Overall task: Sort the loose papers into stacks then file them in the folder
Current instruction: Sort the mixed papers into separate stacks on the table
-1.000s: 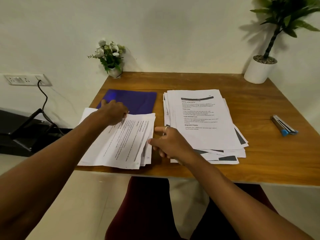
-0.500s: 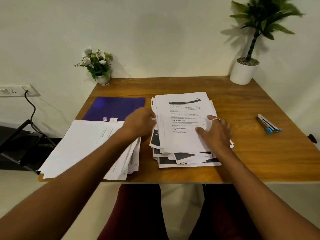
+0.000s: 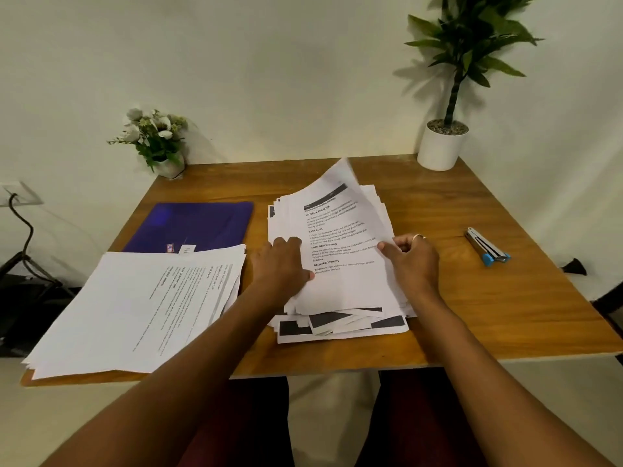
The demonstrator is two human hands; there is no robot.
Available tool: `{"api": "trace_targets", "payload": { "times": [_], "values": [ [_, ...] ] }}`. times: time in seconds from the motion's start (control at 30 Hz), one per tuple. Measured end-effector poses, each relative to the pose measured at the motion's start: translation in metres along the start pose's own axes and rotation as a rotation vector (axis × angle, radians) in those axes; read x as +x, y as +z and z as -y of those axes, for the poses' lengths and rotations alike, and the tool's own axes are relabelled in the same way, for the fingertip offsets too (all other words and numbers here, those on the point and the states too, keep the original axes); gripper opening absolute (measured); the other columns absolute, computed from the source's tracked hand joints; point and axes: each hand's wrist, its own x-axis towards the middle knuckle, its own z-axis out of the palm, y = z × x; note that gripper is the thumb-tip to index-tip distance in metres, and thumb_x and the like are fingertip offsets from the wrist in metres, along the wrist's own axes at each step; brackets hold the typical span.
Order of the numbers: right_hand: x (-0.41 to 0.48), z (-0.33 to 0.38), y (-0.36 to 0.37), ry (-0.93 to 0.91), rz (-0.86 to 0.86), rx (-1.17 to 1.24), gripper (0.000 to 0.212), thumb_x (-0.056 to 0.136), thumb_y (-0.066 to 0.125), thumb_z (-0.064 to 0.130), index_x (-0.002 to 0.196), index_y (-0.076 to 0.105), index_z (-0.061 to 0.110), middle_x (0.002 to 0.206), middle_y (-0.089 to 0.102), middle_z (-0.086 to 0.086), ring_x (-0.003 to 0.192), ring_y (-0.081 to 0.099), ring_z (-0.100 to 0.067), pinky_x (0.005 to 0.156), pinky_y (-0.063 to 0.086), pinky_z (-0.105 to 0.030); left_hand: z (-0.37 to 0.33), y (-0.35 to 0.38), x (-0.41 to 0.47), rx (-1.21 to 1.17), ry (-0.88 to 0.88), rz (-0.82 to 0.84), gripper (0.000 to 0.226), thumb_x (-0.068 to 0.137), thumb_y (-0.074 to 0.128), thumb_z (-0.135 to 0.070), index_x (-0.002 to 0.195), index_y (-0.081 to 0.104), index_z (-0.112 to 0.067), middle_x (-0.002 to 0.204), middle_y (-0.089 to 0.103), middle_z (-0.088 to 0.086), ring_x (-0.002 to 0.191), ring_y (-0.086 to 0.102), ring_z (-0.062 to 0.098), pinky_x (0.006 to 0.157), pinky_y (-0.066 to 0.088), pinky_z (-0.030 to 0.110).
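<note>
Fingers [image 3: 387, 246] of the right hand [image 3: 413, 261] pinch the right edge of the top sheet [image 3: 340, 237] and lift it off the messy pile [image 3: 337, 326]. The left hand [image 3: 279, 264] curls round its left edge. A neat stack [image 3: 135, 308] lies left of them, partly over the shut blue folder [image 3: 199, 224] on the table [image 3: 488, 315].

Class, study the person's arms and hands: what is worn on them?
The left forearm and right forearm are bare, with no sleeves in view. The right hand wears one pale, metal-looking ring on a finger. The left hand shows no ring, and neither wrist carries a watch or bracelet.
</note>
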Motion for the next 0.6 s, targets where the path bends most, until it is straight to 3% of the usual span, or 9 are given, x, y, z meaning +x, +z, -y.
{"api": "trace_targets", "payload": {
  "times": [0.1,0.23,0.33,0.4,0.5,0.6],
  "values": [
    [0.006,-0.003,-0.004,0.042,0.067,0.030,0.021,0.092,0.076,0.031,0.079,0.066,0.018,0.083,0.070,0.006,0.074,0.065,-0.011,0.054,0.045,-0.019,0.003,-0.004,0.004,-0.091,-0.021,-0.030,0.087,0.081,0.076,-0.060,0.150,0.039,-0.021,0.144,0.055,0.008,0.131,0.052,0.033,0.108,0.044,0.054],
    [0.009,-0.002,-0.006,0.055,0.146,0.068,0.033,0.100,0.064,0.035,0.084,0.070,0.007,0.082,0.072,0.000,0.073,0.064,-0.013,0.055,0.046,-0.020,0.006,-0.011,0.008,-0.277,-0.096,-0.076,0.090,0.082,0.072,-0.064,0.150,0.038,-0.016,0.148,0.052,0.009,0.132,0.052,0.033,0.103,0.045,0.051],
    [0.007,0.004,-0.010,0.026,0.250,0.110,0.026,0.105,0.056,0.033,0.085,0.070,0.023,0.084,0.072,0.015,0.074,0.067,0.002,0.057,0.045,-0.010,0.011,-0.016,0.013,-0.320,-0.146,-0.124,0.085,0.085,0.069,-0.065,0.148,0.040,-0.016,0.149,0.049,0.011,0.137,0.042,0.038,0.106,0.040,0.057],
    [0.005,0.006,-0.011,0.009,0.324,0.135,0.023,0.107,0.050,0.033,0.098,0.070,0.027,0.097,0.073,0.017,0.079,0.067,0.009,0.057,0.045,-0.006,0.013,-0.020,0.016,-0.300,-0.152,-0.155,0.079,0.086,0.067,-0.065,0.145,0.044,-0.018,0.148,0.050,0.011,0.138,0.037,0.041,0.106,0.037,0.058],
    [0.004,0.008,-0.012,-0.021,0.219,0.140,0.030,0.107,0.051,0.029,0.133,0.062,0.018,0.136,0.053,0.010,0.112,0.058,-0.003,0.062,0.046,-0.003,0.011,-0.022,0.015,-0.312,-0.136,-0.141,0.079,0.087,0.066,-0.066,0.146,0.046,-0.018,0.149,0.051,0.009,0.140,0.038,0.039,0.108,0.038,0.055],
    [0.007,0.006,-0.018,-0.006,0.093,0.181,0.028,0.106,0.054,0.028,0.131,0.064,0.020,0.123,0.061,0.011,0.108,0.062,-0.008,0.064,0.050,-0.008,0.008,-0.021,0.013,-0.319,-0.071,-0.147,0.078,0.089,0.063,-0.065,0.147,0.048,-0.015,0.147,0.055,0.008,0.132,0.051,0.033,0.098,0.045,0.044]
  ]
}}
